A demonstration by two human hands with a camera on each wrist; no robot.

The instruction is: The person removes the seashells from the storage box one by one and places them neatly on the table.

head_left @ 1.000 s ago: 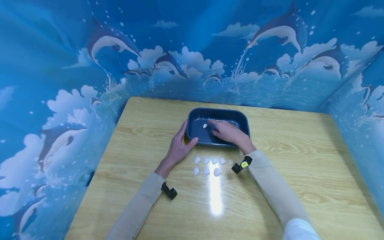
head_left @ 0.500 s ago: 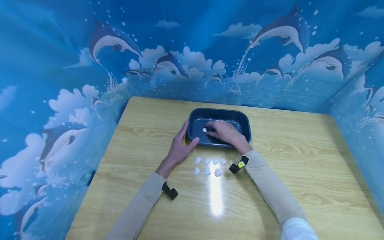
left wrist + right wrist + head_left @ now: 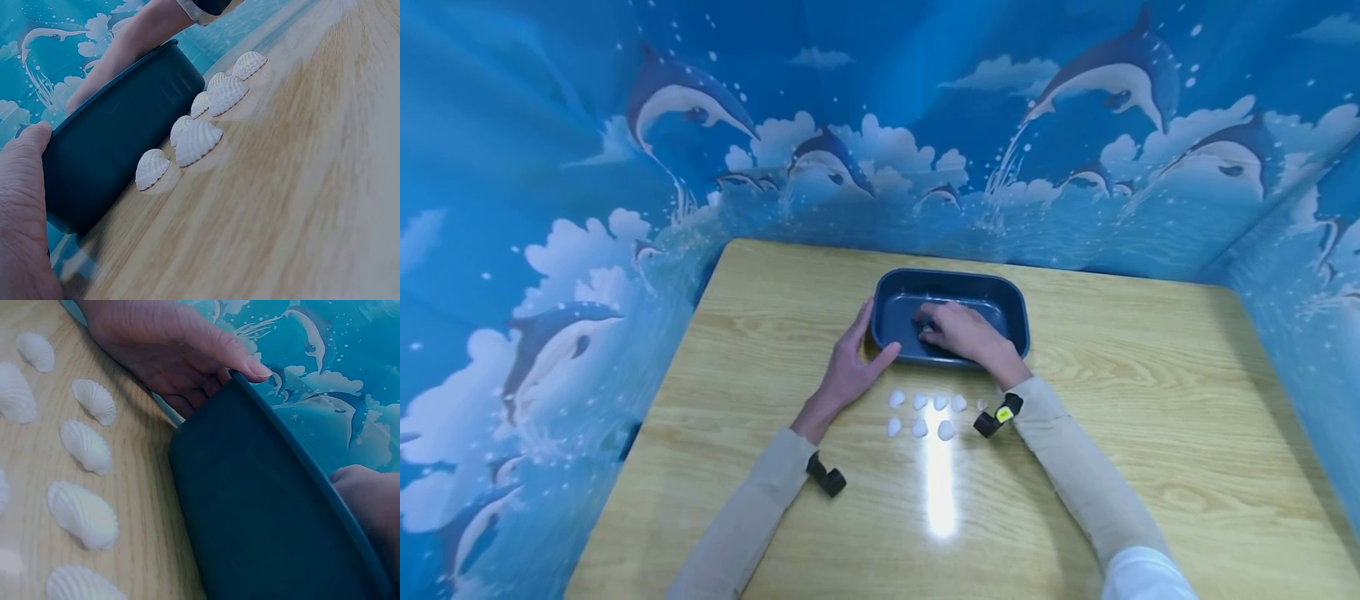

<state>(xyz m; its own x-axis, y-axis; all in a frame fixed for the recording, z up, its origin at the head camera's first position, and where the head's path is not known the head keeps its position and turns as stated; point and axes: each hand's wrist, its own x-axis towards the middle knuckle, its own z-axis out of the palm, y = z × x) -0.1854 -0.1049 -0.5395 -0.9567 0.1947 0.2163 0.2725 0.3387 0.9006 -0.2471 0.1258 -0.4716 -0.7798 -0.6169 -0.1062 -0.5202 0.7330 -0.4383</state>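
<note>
A dark blue rectangular plastic tub stands near the table's back edge. My left hand holds its left front corner, the thumb on the front rim and the fingers along the left end. Inside the tub is my right hand, its fingers bent and pinching a small white seashell, which is mostly hidden by them. In the right wrist view the tub's wall covers those fingers. In front of the tub lie white ribbed seashells in two rows.
The wood-grain table carries a bright light reflection in front of the shells. A blue dolphin-print sheet hangs behind the table and on both sides. A small shell lies by the right wrist camera.
The right fingers have moved onto the seashell in the tub and drawn together around it, covering most of it. The left hand stays at the tub's corner.
</note>
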